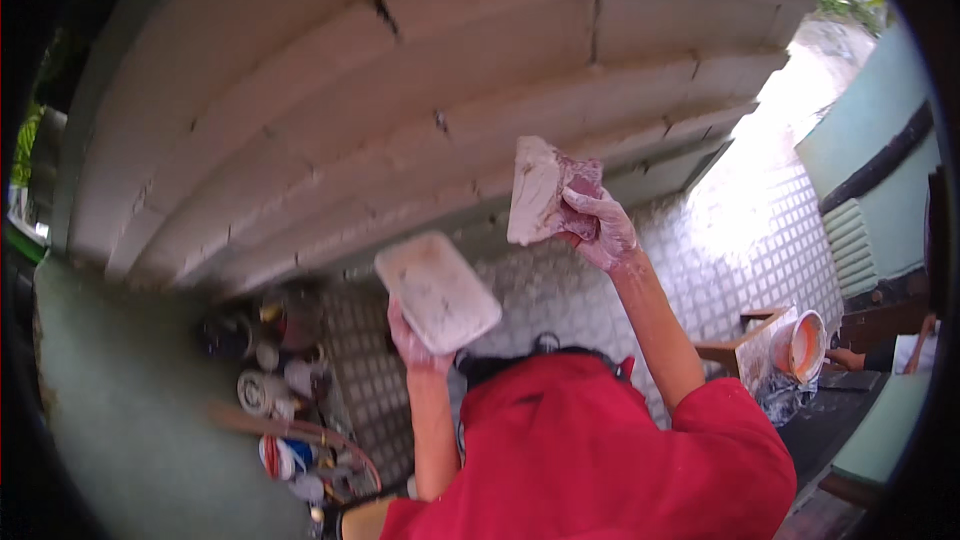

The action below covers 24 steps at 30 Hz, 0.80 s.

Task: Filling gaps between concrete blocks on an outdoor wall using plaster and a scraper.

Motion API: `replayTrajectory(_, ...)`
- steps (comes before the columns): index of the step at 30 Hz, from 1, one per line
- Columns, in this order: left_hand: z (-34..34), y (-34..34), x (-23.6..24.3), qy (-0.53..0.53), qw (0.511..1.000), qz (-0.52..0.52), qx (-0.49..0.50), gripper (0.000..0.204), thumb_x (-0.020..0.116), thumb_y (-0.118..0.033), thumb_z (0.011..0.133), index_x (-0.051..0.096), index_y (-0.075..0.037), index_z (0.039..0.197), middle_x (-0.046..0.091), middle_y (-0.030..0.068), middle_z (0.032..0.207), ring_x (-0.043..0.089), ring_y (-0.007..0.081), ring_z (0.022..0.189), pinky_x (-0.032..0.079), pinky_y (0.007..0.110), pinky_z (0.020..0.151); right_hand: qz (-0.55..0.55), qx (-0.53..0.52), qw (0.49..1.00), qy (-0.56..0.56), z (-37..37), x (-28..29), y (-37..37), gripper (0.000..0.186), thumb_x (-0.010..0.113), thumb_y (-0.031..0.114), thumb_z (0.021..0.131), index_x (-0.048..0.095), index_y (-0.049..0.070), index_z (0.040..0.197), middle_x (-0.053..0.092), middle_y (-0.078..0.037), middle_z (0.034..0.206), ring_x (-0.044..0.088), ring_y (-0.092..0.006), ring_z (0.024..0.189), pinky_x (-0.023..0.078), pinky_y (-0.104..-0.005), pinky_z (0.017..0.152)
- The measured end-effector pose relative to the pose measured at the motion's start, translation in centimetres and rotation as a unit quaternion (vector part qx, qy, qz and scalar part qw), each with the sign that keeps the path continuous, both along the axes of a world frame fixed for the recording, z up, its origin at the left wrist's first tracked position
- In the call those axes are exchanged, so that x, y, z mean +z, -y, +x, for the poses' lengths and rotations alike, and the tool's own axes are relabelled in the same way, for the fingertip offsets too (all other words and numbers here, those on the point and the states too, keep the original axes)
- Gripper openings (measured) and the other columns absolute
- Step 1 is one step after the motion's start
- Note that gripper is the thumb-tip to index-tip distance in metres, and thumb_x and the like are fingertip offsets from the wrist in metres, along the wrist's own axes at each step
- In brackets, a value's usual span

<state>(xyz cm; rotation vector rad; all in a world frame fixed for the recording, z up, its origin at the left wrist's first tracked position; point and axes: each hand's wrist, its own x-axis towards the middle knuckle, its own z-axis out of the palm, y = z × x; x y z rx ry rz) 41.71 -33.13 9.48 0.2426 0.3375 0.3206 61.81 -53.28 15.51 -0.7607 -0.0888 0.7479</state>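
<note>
My red shirt (600,440) fills the view toward five o'clock. At seven, my left hand (416,350) grips the pale tray (440,290), which could tip if that one-sided hold slackens; at one-thirty, my right hand (606,232) pinches a white-smeared spreader (537,192), whose coating could drop if tilted.

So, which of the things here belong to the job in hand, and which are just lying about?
Seemingly in use:
white rectangular tray, held in the left hand
reddish flat piece coated with white paste, held in the right hand

Apparently just lying about:
jumbled containers, lower left
orange-lined bucket, right, though its use is unclear
</note>
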Motion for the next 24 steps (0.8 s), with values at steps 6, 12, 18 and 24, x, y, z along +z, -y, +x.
replayTrajectory(6, -0.9, 0.5, -0.5, 0.023, 0.999, 0.019, 0.017, 0.06, 0.05, -0.048, 0.09, 0.042, -0.016, 0.139, 0.051, 0.0077, 0.136, 0.051, 0.0323, 0.123, 0.041, 0.055, 0.102, -0.152, -0.291, 0.898, 0.293, 11.5, 5.1, 0.6, 0.02, 0.064, 0.011, 0.088, 0.064, 0.0, 0.104, 0.067, -0.006, 0.088, 0.065, -0.0147, 0.074, 0.05, -0.0281, 0.064)
replayTrajectory(12, -1.2, 0.4, -0.5, 0.016, 0.999, 0.04, 0.019, 0.06, 0.051, -0.046, 0.09, 0.043, -0.014, 0.139, 0.051, 0.0073, 0.137, 0.051, 0.0318, 0.123, 0.04, 0.054, 0.103, -0.294, -0.498, 0.459, 0.674, 18.9, 10.2, -1.8, 0.028, 0.061, 0.005, 0.086, 0.067, 0.005, 0.113, 0.067, -0.012, 0.11, 0.065, -0.0229, 0.104, 0.05, -0.0338, 0.09)
replayTrajectory(18, -2.2, -0.1, -1.3, -0.031, 0.997, 0.058, 0.042, 0.062, 0.053, -0.047, 0.089, 0.041, -0.015, 0.14, 0.049, 0.007, 0.139, 0.05, 0.0316, 0.124, 0.039, 0.054, 0.104, -0.422, -0.433, 0.24, 0.759, 25.3, 9.3, -2.3, 0.043, 0.061, 0.003, 0.08, 0.062, 0.008, 0.123, 0.059, -0.012, 0.129, 0.051, -0.0338, 0.124, 0.041, -0.0435, 0.105)
replayTrajectory(24, -2.5, -0.7, -1.5, -0.057, 0.995, 0.049, 0.061, 0.061, 0.056, -0.046, 0.087, 0.042, -0.017, 0.139, 0.05, 0.0061, 0.136, 0.05, 0.031, 0.123, 0.041, 0.056, 0.101, -0.453, -0.391, 0.23, 0.768, 26.0, 6.1, -0.7, 0.049, 0.069, 0.017, 0.075, 0.061, 0.008, 0.123, 0.055, -0.009, 0.133, 0.047, -0.0344, 0.127, 0.037, -0.0474, 0.107)
